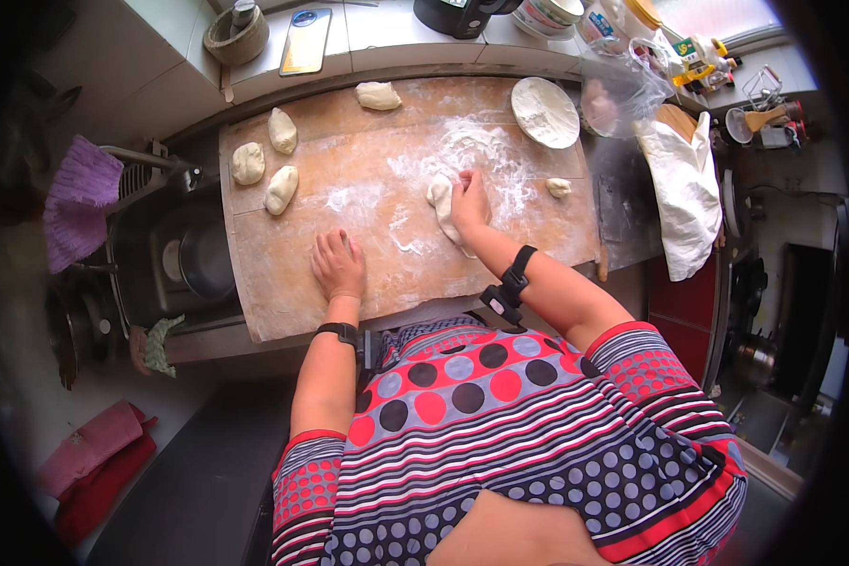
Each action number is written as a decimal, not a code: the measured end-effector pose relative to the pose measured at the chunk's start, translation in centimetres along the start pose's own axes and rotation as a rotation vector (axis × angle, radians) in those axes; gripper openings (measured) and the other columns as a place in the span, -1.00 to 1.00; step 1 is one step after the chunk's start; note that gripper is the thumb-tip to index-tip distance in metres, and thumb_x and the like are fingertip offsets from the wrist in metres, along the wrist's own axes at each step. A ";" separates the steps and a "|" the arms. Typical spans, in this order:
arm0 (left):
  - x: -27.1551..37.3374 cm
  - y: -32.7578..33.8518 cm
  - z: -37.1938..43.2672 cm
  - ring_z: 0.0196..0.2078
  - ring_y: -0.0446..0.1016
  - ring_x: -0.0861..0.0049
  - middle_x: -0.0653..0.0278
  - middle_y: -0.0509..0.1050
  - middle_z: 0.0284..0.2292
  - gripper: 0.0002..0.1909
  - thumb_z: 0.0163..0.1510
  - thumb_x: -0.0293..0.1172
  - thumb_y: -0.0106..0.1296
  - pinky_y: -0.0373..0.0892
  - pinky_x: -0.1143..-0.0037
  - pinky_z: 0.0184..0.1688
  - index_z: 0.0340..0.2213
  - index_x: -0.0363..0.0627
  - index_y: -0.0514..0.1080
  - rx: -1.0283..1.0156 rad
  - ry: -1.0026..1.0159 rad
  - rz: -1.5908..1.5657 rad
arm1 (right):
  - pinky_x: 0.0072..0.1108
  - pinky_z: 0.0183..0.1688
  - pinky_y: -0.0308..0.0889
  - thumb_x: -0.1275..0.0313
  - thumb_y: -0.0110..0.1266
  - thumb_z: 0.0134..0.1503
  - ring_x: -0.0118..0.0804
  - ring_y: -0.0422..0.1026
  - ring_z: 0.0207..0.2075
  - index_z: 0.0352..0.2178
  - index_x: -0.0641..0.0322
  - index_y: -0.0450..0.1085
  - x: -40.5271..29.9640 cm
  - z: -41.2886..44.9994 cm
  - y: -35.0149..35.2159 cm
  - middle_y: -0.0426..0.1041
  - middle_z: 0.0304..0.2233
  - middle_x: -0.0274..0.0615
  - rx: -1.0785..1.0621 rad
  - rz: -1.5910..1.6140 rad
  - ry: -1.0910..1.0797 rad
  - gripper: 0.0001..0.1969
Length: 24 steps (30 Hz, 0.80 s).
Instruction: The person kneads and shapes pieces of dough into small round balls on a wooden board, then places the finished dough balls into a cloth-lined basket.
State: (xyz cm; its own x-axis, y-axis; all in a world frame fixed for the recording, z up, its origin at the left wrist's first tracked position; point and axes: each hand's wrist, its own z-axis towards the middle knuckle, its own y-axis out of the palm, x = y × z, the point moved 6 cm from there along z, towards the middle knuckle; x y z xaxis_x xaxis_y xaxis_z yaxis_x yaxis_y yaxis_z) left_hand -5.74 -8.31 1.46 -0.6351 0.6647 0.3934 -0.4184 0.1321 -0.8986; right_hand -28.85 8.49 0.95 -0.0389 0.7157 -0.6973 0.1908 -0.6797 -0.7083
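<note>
My right hand (471, 201) rests on an elongated piece of dough (440, 192) at the middle right of a floured wooden board (368, 170). Its fingers are bent around the dough's right side and hide part of it. Palm down near the board's front edge lies my left hand (338, 265), with nothing in it and its thumb apart. Loose flour (475, 138) is spread just beyond my right hand. On the board's far right corner sits a white plate of flour (545, 113). A small lump of dough (558, 187) lies to the right of my right hand.
Several dough pieces (281, 189) lie along the board's left and far sides. Left of the board is a sink (141, 247) with a pan in it. A stone mortar (236, 37) and a phone (305, 42) are on the tiled ledge. White cloth (679, 191) hangs at right.
</note>
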 end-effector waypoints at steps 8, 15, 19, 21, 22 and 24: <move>0.3 -0.6 -0.2 -0.16 0.34 0.19 0.18 0.35 -0.29 -0.78 0.02 -0.26 -0.01 0.25 0.28 -0.08 -0.28 -0.03 0.32 -0.010 -0.035 -0.046 | -0.30 -0.14 0.29 0.34 -0.07 0.19 0.00 0.43 -0.27 -0.26 0.16 0.39 -7.1 -0.9 2.2 0.48 -0.37 -0.08 -0.122 -0.176 -0.624 -0.82; 0.0 -0.5 -1.2 -0.16 0.35 0.24 0.21 0.35 -0.29 -0.75 0.00 -0.23 0.00 0.26 0.27 -0.10 -0.26 0.01 0.33 -0.016 -0.037 -0.039 | -0.31 -0.22 0.31 0.17 -0.08 0.20 0.02 0.45 -0.38 -0.42 0.13 0.40 -9.3 0.8 4.5 0.49 -0.48 -0.05 -0.132 -0.312 -0.631 -0.72; 0.2 -0.2 0.1 -0.14 0.34 0.21 0.19 0.36 -0.27 -0.73 0.00 -0.23 0.00 0.25 0.25 -0.08 -0.24 0.00 0.33 -0.012 -0.037 -0.027 | -0.32 -0.36 0.31 0.01 -0.11 0.19 -0.01 0.46 -0.43 -0.41 0.10 0.42 -8.2 3.1 5.0 0.49 -0.52 -0.07 -0.246 -0.243 -0.480 -0.60; 0.0 -0.1 0.8 -0.14 0.34 0.21 0.18 0.36 -0.26 -0.73 0.00 -0.23 0.00 0.25 0.25 -0.07 -0.25 0.00 0.33 0.007 -0.038 -0.026 | -0.36 -0.34 0.31 -0.10 -0.20 0.19 -0.04 0.46 -0.47 -0.42 0.17 0.43 -6.5 5.8 5.4 0.49 -0.54 -0.09 -0.375 -0.097 -0.426 -0.46; -0.1 0.1 0.2 -0.13 0.34 0.21 0.18 0.36 -0.26 -0.74 0.00 -0.23 0.00 0.25 0.25 -0.06 -0.25 0.00 0.33 -0.003 -0.058 -0.022 | -0.38 -0.34 0.32 -0.12 -0.24 0.19 -0.03 0.47 -0.46 -0.41 0.18 0.44 -5.6 5.8 5.3 0.48 -0.54 -0.07 -0.613 -0.040 -0.231 -0.43; -0.5 -0.1 -0.2 -0.13 0.34 0.21 0.17 0.35 -0.26 -0.73 0.00 -0.23 0.00 0.25 0.25 -0.07 -0.25 0.00 0.33 -0.017 -0.069 -0.036 | -0.35 -0.31 0.33 -0.10 -0.25 0.20 0.03 0.47 -0.40 -0.42 0.21 0.44 -5.9 3.8 3.4 0.48 -0.51 -0.01 -0.742 -0.118 -0.130 -0.42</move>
State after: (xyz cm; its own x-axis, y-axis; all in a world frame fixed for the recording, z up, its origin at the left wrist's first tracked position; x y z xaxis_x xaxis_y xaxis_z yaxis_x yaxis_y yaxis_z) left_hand -5.27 -8.53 1.34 -0.6636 0.6068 0.4375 -0.4311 0.1678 -0.8866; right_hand -31.66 1.35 2.23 -0.2066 0.7212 -0.6612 0.7854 -0.2808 -0.5516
